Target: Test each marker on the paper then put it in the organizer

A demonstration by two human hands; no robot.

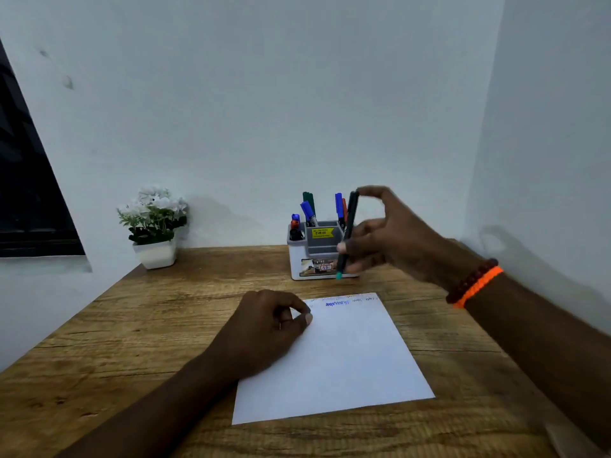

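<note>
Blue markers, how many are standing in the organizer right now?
2: one blue marker leaning in the back-left slot, another upright at back right. A blue-topped item at far left is unclear.

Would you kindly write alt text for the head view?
A right hand holds a dark marker upright before a desk organizer of markers, while the left hand rests on scribbled paper.
</note>
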